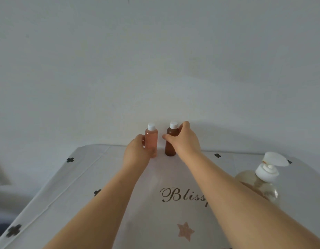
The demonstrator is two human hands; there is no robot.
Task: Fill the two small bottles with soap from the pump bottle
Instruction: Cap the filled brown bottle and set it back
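At the centre of the frame, 2 capped small bottles are stood upright at the far edge of the surface [83,177]. The pink bottle [152,138] is gripped by the left hand [136,150], and the brown bottle [170,147] by the right hand [184,141]. The pump bottle [263,180] is seen at lower right.
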